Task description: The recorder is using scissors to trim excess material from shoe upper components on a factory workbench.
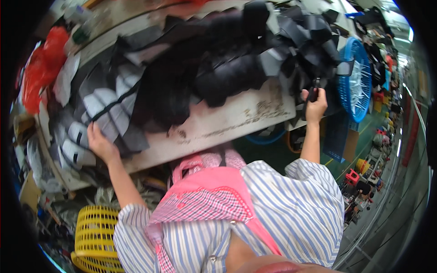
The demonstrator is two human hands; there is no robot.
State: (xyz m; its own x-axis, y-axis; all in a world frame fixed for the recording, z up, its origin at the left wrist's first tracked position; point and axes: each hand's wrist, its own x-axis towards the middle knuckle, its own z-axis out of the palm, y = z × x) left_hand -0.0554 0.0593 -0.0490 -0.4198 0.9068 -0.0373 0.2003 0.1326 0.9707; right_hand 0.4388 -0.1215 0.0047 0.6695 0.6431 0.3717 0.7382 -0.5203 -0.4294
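At the left of the bench, my left hand (103, 144) has its fingertips pinched at the lower end of a narrow black strip (116, 103). The strip stretches up and to the right across several pale grey-and-white cut pieces (101, 103). My right hand (317, 107) is closed round a small black-handled tool (313, 94) with a metal tip pointing up. It looks like a cutter or snips, but its exact kind is unclear. Beyond that tool lies a heap of loose black pieces (312, 34). Between my hands, rows of black leather-like pieces (230, 77) overlap one another.
The worn white tabletop (218, 125) has its near edge against my pink apron. Right of it stands a blue basket (350, 98) with clear plastic. A yellow basket (95, 234) is low at left; a red plastic bag (43, 68) hangs far left. People sit along the aisle at right.
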